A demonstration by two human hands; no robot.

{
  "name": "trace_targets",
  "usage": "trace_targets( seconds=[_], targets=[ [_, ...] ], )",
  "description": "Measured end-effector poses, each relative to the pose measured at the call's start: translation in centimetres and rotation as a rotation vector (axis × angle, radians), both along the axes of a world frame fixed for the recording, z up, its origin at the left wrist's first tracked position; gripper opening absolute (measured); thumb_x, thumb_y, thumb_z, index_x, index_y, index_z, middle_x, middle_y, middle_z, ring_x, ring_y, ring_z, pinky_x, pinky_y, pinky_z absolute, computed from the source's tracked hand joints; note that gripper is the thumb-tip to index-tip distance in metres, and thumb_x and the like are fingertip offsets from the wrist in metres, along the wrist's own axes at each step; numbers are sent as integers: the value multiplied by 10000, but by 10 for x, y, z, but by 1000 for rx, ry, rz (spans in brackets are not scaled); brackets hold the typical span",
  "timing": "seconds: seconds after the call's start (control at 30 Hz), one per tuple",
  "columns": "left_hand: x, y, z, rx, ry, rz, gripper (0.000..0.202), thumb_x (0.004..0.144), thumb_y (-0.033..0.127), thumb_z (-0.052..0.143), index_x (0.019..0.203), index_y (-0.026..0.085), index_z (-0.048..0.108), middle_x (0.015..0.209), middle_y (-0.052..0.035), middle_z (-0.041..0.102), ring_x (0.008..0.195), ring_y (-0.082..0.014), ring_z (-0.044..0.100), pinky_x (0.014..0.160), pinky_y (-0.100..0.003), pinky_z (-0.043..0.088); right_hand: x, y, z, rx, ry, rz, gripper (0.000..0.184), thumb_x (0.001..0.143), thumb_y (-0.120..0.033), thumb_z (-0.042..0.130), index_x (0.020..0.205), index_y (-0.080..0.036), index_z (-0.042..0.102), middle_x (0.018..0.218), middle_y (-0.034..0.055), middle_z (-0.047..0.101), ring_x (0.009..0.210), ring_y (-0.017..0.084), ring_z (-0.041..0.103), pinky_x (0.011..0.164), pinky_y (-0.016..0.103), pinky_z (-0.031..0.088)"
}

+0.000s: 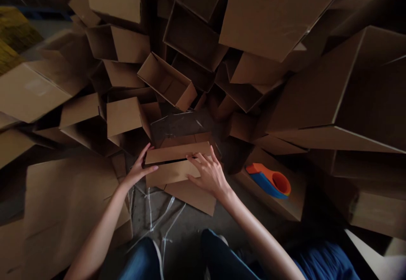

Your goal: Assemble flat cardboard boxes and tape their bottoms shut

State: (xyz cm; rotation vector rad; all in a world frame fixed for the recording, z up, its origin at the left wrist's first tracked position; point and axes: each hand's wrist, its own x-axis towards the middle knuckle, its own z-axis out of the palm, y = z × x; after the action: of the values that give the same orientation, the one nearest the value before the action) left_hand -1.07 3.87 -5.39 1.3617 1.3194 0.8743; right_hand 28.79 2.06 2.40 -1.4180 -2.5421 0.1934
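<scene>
Cardboard boxes (168, 81) crowded ahead of both grips, and a tape dispenser (269, 181) blocked the way past the right grip (207, 174); bare concrete floor (152, 225) lay open behind the left grip (139, 168).

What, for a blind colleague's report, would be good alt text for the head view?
The left hand and right hand touch the closed flaps of a cardboard box amid piled open cartons. An orange-and-blue tape dispenser sits to the right.

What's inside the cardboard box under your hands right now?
The cardboard box shows only a dark slit between its flaps, touched by the left hand and right hand; the contents are hidden.
</scene>
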Motion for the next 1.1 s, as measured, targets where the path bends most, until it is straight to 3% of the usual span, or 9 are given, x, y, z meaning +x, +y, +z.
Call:
trace_targets(
  seconds=[0.27, 0.5, 0.77, 0.93, 1.1],
  targets=[
    [4, -3, 1, 17, 32, 77, 906, 746, 590, 688, 1506, 279, 306, 1558, -120, 373, 1391, -327, 406, 1111, -437, 380, -13, 15, 14, -13, -185, 4, 242, 929, -115, 532, 1105, -190, 680, 977, 62, 714, 814, 180, 702, 1161, 417, 300],
    [3, 0, 9, -38, 72, 70, 828, 724, 579, 704, 1437, 292, 394, 1489, -112, 453, 1327, -326, 480, 1055, -448, 442, -24, 19, 22, -50, -239, -50, 115, 911, -125, 591, 911, -153, 702, 841, 91, 736, 775, 223, 719, 977, 373, 456],
    [-3, 18, 36, -154, 139, -13, 736, 594, 492, 821, 1231, 255, 537, 1245, -95, 620, 1173, -326, 590, 957, -452, 504, -34, 22, 30, -84, -346, -29, 199, 908, -46, 549, 950, -147, 715, 787, 94, 744, 731, 234, 716, 1013, 400, 431],
    [-7, 32, 41, -149, 217, -84, 636, 553, 470, 845, 1084, 228, 591, 1098, -70, 660, 1094, -305, 614, 909, -426, 499, -43, 20, 33, -66, -357, -41, 272, 884, 20, 522, 867, -156, 729, 751, 84, 732, 733, 209, 704, 1050, 406, 403],
    [-9, 48, 45, -143, 351, -163, 614, 440, 472, 871, 928, 220, 599, 917, -29, 656, 921, -286, 637, 781, -370, 493, -42, 26, 39, -90, -353, -29, 265, 885, 18, 514, 878, -134, 730, 803, 122, 738, 813, 242, 712, 847, 360, 502]
  ],
)
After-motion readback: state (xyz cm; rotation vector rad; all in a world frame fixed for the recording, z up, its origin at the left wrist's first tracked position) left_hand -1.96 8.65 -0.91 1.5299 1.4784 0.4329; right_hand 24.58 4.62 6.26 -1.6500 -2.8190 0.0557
